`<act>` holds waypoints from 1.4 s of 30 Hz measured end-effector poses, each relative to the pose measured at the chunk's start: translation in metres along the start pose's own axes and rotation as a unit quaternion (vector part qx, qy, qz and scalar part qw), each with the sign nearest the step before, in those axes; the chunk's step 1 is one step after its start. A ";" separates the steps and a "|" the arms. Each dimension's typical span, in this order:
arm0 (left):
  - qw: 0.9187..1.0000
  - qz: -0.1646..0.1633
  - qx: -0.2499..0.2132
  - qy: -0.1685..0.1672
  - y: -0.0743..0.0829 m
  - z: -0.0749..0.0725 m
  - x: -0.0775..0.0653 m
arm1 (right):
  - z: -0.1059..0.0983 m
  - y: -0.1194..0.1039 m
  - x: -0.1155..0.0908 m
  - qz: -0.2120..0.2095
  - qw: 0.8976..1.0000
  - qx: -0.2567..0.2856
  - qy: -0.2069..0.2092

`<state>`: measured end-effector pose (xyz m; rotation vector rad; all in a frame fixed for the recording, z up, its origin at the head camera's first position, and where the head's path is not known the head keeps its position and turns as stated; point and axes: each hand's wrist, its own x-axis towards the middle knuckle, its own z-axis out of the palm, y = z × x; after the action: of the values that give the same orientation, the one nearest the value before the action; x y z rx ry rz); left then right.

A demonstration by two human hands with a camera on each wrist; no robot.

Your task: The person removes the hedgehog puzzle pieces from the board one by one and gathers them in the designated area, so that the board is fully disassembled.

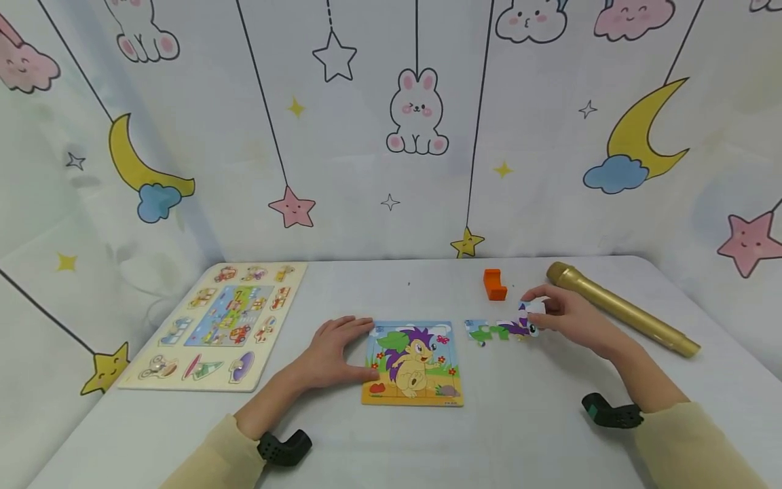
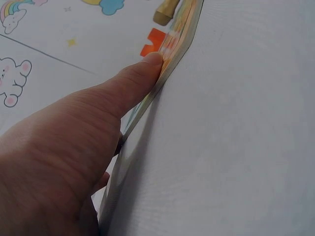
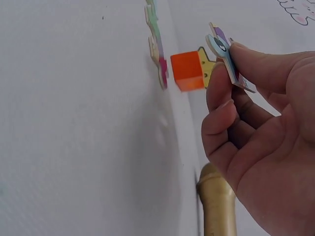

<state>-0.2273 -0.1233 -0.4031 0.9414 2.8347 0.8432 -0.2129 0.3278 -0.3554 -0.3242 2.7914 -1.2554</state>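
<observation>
A square jigsaw puzzle (image 1: 436, 380) with a purple-haired hedgehog picture lies flat on the table. My left hand (image 1: 332, 353) rests at its left side, thumb on the lower left edge and fingertips at the upper left corner. In the left wrist view the thumb (image 2: 140, 78) touches the puzzle's edge. To the puzzle's right, my right hand (image 1: 571, 319) pinches a puzzle piece (image 3: 223, 49) between thumb and fingers, raised off the table. Beneath and left of that hand, several joined puzzle pieces (image 1: 479, 331) in blue, green and purple lie in a row.
An orange block (image 1: 495, 285) stands behind the loose pieces. A gold tube (image 1: 629, 311) lies slantwise at the right, just behind the right hand. At the left lies a large wooden peg puzzle board (image 1: 149, 350). A patterned curtain (image 1: 366, 149) hangs along the table's back edge.
</observation>
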 end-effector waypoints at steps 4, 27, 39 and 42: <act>1.000 0.002 -0.003 -0.001 0.000 0.001 0.001 | -0.005 0.014 -0.002 0.012 1.000 0.003 -0.004; 1.000 0.007 0.001 0.005 0.000 0.001 0.000 | -0.003 0.028 -0.004 0.002 0.999 -0.047 -0.021; 1.000 0.004 -0.003 0.005 0.000 0.000 0.000 | -0.003 0.030 -0.003 -0.002 0.997 -0.071 -0.017; 1.000 0.005 -0.004 0.004 0.000 0.000 0.000 | -0.003 0.030 -0.003 -0.001 0.997 -0.081 -0.018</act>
<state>-0.2271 -0.1233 -0.4030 0.9541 2.8336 0.8619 -0.2150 0.3497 -0.3760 -0.3549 2.8684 -1.0147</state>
